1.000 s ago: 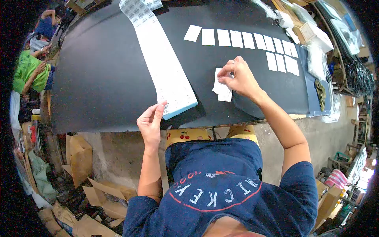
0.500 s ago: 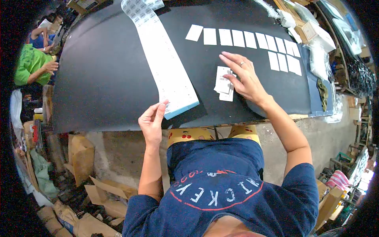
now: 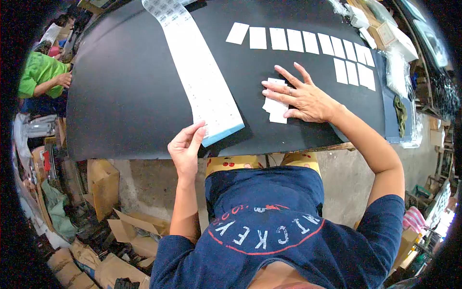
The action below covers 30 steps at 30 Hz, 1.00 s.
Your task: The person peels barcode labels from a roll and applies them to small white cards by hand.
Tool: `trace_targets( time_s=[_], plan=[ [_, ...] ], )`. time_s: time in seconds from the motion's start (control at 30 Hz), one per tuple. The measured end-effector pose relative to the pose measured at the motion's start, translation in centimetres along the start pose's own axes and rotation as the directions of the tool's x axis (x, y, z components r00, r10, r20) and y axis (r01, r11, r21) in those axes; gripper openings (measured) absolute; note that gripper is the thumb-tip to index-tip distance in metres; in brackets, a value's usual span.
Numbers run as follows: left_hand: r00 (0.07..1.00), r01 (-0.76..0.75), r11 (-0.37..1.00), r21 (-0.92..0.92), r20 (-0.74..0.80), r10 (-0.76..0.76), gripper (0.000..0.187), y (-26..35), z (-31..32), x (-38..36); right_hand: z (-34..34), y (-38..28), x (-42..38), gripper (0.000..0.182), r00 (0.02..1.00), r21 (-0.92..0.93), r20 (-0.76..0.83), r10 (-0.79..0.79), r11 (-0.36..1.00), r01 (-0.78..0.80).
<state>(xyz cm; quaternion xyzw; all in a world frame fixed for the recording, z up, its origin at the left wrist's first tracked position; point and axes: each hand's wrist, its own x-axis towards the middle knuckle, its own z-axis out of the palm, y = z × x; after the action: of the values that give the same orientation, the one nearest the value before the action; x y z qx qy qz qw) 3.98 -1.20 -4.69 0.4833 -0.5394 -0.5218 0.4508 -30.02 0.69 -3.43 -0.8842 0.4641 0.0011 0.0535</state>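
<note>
1. The right hand [image 3: 308, 98] lies flat, fingers spread, on a small pile of white cards [image 3: 275, 110] on the black worktop [image 3: 130, 96].
2. The left hand [image 3: 185, 147] pinches the near corner of the long label strip [image 3: 202, 82].
3. Both look light and flimsy — probably best lifted by an edge.

A wide bare stretch of the black tabletop [image 3: 125, 96] lies left of the long label strip [image 3: 197, 72], which crosses it from far edge to near. Between strip and the small card pile [image 3: 274, 108] runs an open lane. The row of white cards [image 3: 308, 43] lines the far right.
</note>
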Motion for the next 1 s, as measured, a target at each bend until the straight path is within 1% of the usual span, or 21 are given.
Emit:
trace_targets(
  time_s=[0.1,0.17,0.27,0.4,0.47,0.5,0.53,0.57,0.6,0.63,0.7,0.73,0.77,0.83,0.87,0.9,0.93,0.97,1.0],
  plan=[
    [1.000,-0.010,1.000,0.004,0.000,0.010,0.017,-0.1,0.0,0.0,0.2,0.0,0.0,0.073,1.000,-0.025,-0.022,-0.010,1.000,0.009],
    [1.000,-0.011,1.000,0.006,0.004,0.011,0.017,-0.1,0.0,0.0,0.1,-0.1,-0.1,0.071,0.998,-0.057,-0.032,-0.047,0.997,0.046],
    [1.000,-0.013,1.000,-0.008,0.006,0.013,0.017,0.0,0.1,0.0,-0.1,-0.1,-0.1,0.070,0.999,-0.025,-0.001,-0.041,0.999,0.041],
    [0.999,-0.040,0.999,-0.017,0.014,0.040,0.017,-0.2,0.0,0.0,-0.4,-0.1,-0.1,0.073,0.998,-0.050,-0.018,-0.065,0.997,0.064],
    [0.999,-0.043,0.999,-0.007,0.016,0.043,0.018,-0.1,0.0,0.0,-0.5,0.0,-0.3,0.078,0.990,-0.046,-0.105,-0.093,0.995,0.089],
    [0.999,-0.035,0.999,0.004,0.017,0.035,0.018,-0.1,0.0,0.0,-0.6,0.1,-0.3,0.078,0.989,-0.044,-0.108,-0.097,0.995,0.093],
    [0.999,-0.033,0.999,0.008,0.012,0.033,0.018,-0.2,-0.2,-0.1,-1.0,0.2,-0.5,0.078,0.980,0.133,-0.199,-0.031,0.989,0.059],
    [0.999,-0.029,1.000,0.001,0.020,0.029,0.018,-0.3,-0.2,-0.1,-1.4,0.3,-0.6,0.079,0.960,0.309,-0.274,0.052,0.950,0.037],
    [0.999,-0.026,1.000,-0.005,0.031,0.026,0.018,-0.4,-0.3,0.0,-1.6,0.2,-0.6,0.081,0.952,0.340,-0.301,0.054,0.939,0.054],
    [0.999,-0.026,1.000,-0.003,0.034,0.027,0.018,-0.2,-0.2,0.0,-2.0,0.0,-0.7,0.081,0.951,0.342,-0.303,0.057,0.938,0.052],
    [1.000,-0.016,1.000,0.005,0.020,0.016,0.018,0.2,0.1,0.0,-2.7,-0.6,-0.9,0.081,0.985,0.220,-0.175,0.008,0.975,0.031],
    [1.000,-0.014,1.000,0.005,0.022,0.014,0.018,0.2,0.2,0.0,-2.4,-0.7,-0.8,0.084,0.990,0.145,-0.139,0.007,0.989,0.013],
    [1.000,-0.014,1.000,0.013,0.021,0.014,0.018,0.2,0.1,0.0,-1.7,-0.7,-0.9,0.084,0.990,0.147,-0.138,0.008,0.989,0.013],
    [1.000,-0.011,1.000,0.028,0.009,0.011,0.018,0.0,0.0,0.0,-0.8,-0.8,-0.8,0.079,0.997,0.085,-0.071,0.014,0.996,-0.008],
    [1.000,0.003,1.000,0.007,0.015,-0.003,0.017,-0.1,0.2,0.1,-0.8,-1.2,-0.9,0.064,0.990,0.077,-0.139,0.023,0.997,-0.012],
    [1.000,0.015,1.000,-0.009,0.011,-0.015,0.016,-0.1,0.1,0.1,-1.1,-1.6,-1.0,0.064,0.989,0.083,-0.150,-0.002,0.996,0.014],
    [0.999,0.030,0.999,0.023,0.020,-0.030,0.015,0.0,0.2,-0.1,-1.2,-1.5,-1.0,0.062,0.991,0.134,-0.128,0.050,0.990,-0.032],
    [0.995,0.093,0.995,0.035,-0.032,-0.092,0.015,0.2,0.8,-0.2,-1.0,-1.1,-0.4,0.061,0.990,0.184,-0.121,0.075,0.982,-0.052],
    [0.992,0.118,0.992,0.050,-0.046,-0.116,0.014,0.3,1.3,-0.3,-0.8,-0.7,-0.4,0.059,0.985,0.247,-0.136,0.108,0.966,-0.071]
  ],
)
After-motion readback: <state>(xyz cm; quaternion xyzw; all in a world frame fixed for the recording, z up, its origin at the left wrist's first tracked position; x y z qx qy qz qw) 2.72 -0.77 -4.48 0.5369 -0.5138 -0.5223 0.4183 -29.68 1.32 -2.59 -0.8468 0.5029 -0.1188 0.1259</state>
